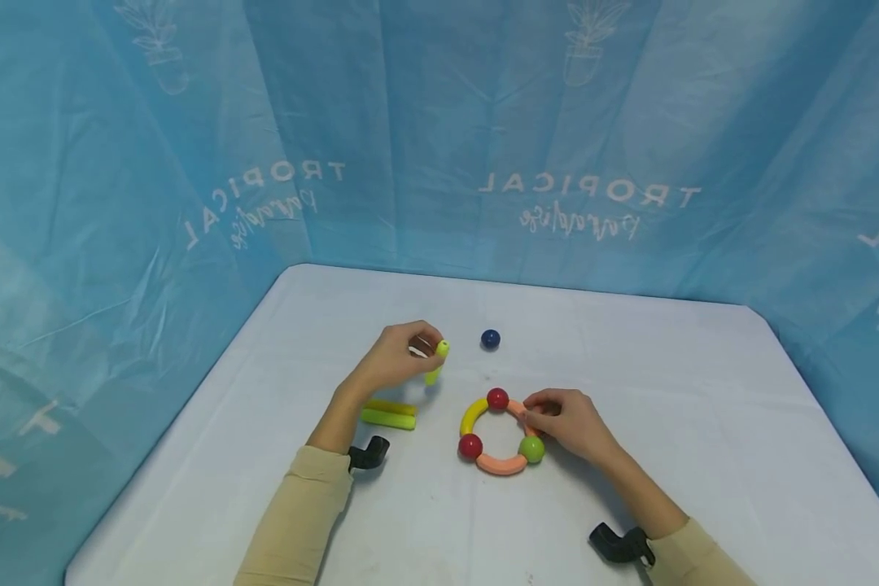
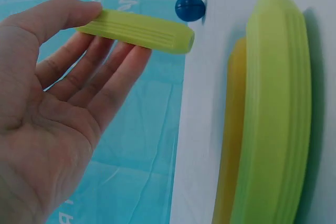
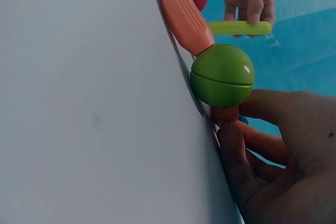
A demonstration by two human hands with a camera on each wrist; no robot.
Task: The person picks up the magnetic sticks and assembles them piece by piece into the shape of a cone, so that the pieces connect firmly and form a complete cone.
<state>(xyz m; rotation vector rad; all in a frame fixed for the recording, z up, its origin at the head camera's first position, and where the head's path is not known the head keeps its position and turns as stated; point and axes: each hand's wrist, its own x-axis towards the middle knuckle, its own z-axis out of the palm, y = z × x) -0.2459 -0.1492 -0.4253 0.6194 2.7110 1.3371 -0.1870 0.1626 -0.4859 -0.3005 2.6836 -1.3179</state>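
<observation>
My left hand (image 1: 403,354) pinches a yellow-green ribbed stick (image 2: 142,30) between thumb and fingers, holding it above the white table. To the right, a ring of toy pieces lies on the table: red balls (image 1: 497,399), a green ball (image 1: 531,449), a curved yellow stick (image 1: 472,415) and curved orange sticks (image 1: 501,465). My right hand (image 1: 571,419) is at the ring's right side, where thumb and fingers pinch the orange stick (image 3: 224,115) beside the green ball. That stick is partly hidden by the fingers and the ball.
Beside the left wrist lie another yellow-green stick (image 1: 388,420) and a yellow stick (image 1: 391,406), side by side. A dark blue ball (image 1: 490,339) sits beyond the ring. Blue printed curtains (image 1: 439,122) hang around the white table (image 1: 666,366).
</observation>
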